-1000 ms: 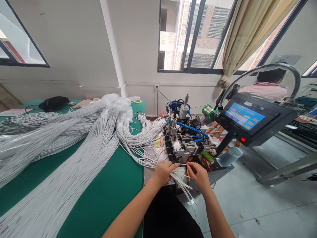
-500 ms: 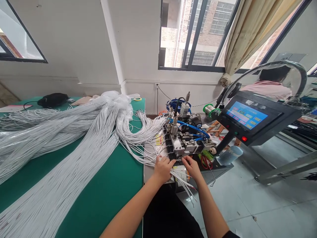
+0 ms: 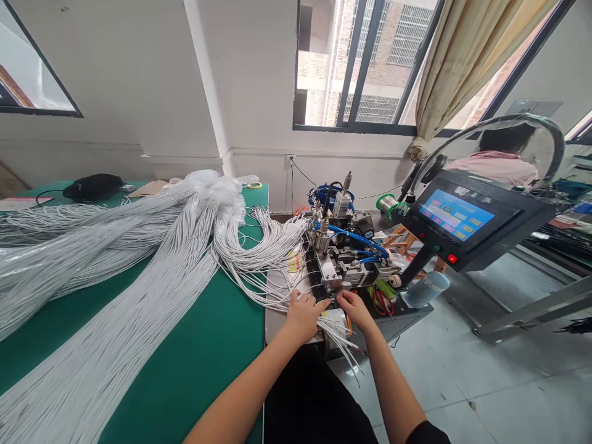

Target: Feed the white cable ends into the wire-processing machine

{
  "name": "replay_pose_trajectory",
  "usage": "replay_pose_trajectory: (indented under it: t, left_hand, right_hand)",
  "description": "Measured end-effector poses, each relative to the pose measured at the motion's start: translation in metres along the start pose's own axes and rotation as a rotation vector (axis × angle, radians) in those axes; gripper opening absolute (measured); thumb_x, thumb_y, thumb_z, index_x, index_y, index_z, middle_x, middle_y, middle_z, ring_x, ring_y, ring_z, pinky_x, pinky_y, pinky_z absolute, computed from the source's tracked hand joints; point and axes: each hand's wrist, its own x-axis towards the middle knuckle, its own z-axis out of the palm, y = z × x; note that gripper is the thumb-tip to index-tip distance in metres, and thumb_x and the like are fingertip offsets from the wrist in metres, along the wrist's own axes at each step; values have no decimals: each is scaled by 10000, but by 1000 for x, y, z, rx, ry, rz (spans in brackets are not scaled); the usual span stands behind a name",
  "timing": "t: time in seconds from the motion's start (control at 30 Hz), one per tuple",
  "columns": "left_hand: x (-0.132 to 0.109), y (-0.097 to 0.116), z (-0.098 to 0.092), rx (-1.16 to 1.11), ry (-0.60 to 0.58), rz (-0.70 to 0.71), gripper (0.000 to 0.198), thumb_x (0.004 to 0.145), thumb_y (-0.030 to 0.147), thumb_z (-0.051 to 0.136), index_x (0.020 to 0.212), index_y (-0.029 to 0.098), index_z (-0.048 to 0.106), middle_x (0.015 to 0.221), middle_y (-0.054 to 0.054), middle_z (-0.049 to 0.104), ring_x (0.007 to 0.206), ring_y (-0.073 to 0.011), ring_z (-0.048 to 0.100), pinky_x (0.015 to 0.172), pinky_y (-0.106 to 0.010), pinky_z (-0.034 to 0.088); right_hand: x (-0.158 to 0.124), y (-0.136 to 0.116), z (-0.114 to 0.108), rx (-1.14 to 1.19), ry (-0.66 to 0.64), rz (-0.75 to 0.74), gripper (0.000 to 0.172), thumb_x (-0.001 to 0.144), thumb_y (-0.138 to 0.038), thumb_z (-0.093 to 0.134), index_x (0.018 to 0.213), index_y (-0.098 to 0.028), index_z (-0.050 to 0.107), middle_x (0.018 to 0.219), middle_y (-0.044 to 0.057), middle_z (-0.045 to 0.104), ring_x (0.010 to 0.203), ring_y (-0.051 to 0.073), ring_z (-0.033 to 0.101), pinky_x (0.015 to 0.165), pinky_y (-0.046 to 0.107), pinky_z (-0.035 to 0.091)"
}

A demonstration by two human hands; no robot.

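Note:
My left hand (image 3: 303,316) is closed round a bunch of thin white cables (image 3: 340,342) whose ends fan out below the bench edge. My right hand (image 3: 352,306) pinches one white wire and holds its tip at the front of a small metal machine (image 3: 345,266) with blue air hoses. Both hands are close together just in front of the machine's jaw. Long bundles of white cable (image 3: 139,277) lie across the green table (image 3: 217,345) to the left and curve toward my left hand.
A tilted touchscreen control panel (image 3: 456,217) stands on an arm right of the machine. Red-handled scissors (image 3: 382,302), a solder spool (image 3: 387,203) and a pale cup (image 3: 428,288) sit beside it. Another person in pink (image 3: 502,161) sits far right. A black pouch (image 3: 92,185) lies far left.
My right hand has moved up and left from beside the cable ends to the machine's front, carrying a wire. My left hand has shifted slightly forward with the bunch.

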Motion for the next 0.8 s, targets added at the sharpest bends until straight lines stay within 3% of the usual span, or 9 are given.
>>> replay_pose_trajectory:
  t: [0.33, 0.47, 0.63, 0.8]
  left_hand:
    - [7, 2, -2, 27, -29, 40, 640, 753, 179, 567, 1348, 357, 410, 967, -66, 646, 929, -253, 562, 962, -503, 293]
    - [-1, -3, 0, -52, 72, 31, 584, 720, 198, 593, 1288, 296, 502, 1065, -72, 626, 1016, -254, 534, 984, -484, 286]
    - [-7, -5, 3, -84, 177, -27, 529, 694, 184, 591, 1221, 213, 564, 1238, -96, 577, 1140, -276, 477, 1044, -513, 212]
    - [-6, -1, 1, -77, 273, -81, 438, 809, 196, 502, 1245, 220, 540, 1329, -100, 521, 1209, -275, 440, 1076, -546, 150]
  right_hand:
    - [-1, 4, 8, 164, 2, 118, 420, 728, -581, 536, 590, -190, 466, 487, -75, 351, 445, 82, 297, 435, 209, 253]
    - [-9, 1, 4, 134, 65, 87, 453, 732, -601, 574, 581, -182, 489, 517, -52, 412, 489, 100, 369, 475, 220, 297]
    - [-32, -15, -11, 46, 151, 64, 430, 816, -577, 527, 712, -166, 596, 615, 3, 527, 591, 146, 467, 552, 248, 359]
    - [-54, -45, -23, -130, 56, -2, 389, 843, -531, 536, 797, -168, 667, 709, 28, 614, 608, 155, 509, 553, 254, 386]
